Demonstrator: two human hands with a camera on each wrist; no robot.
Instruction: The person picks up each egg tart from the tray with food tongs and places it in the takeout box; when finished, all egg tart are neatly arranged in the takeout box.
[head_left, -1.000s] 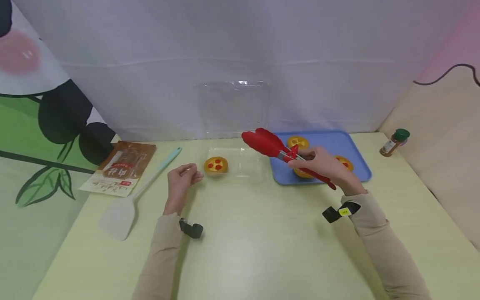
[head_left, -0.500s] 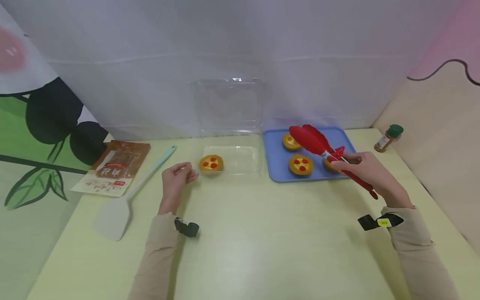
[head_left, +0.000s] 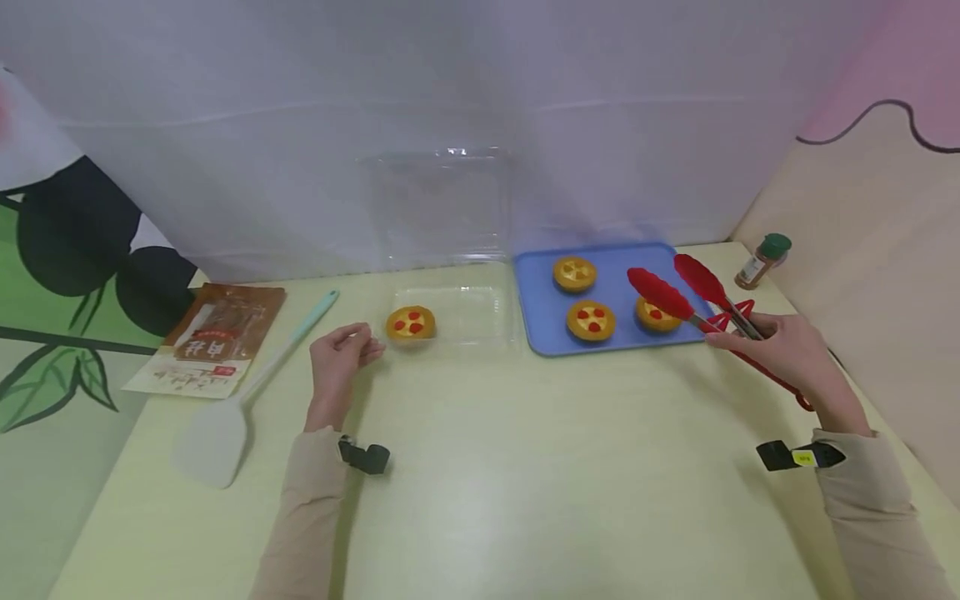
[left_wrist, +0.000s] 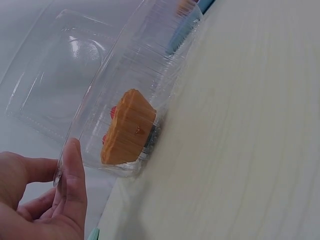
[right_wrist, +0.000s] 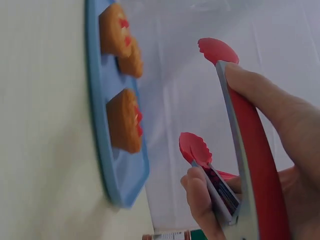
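Note:
My left hand pinches the near-left rim of a clear plastic clamshell box between thumb and fingers. Inside that box, at its left end, sits one egg tart with red dots on top. Red-tipped tongs are in my right hand, their arms spread apart with nothing between the tips. They hang over the right side of a blue tray. Three tarts lie there: a plain yellow one at the back, a red-dotted one in front, and another red-dotted tart below the tong tips.
The box's lid stands raised against the white curtain behind. To the left lie a brown and cream food pouch and a spatula with a light blue handle end. A green-capped spice bottle stands at the back right.
My right hand has carried the tongs rightward across the tray, and their tips have spread apart. My left hand keeps its pinch on the box rim. The head view has shifted slightly.

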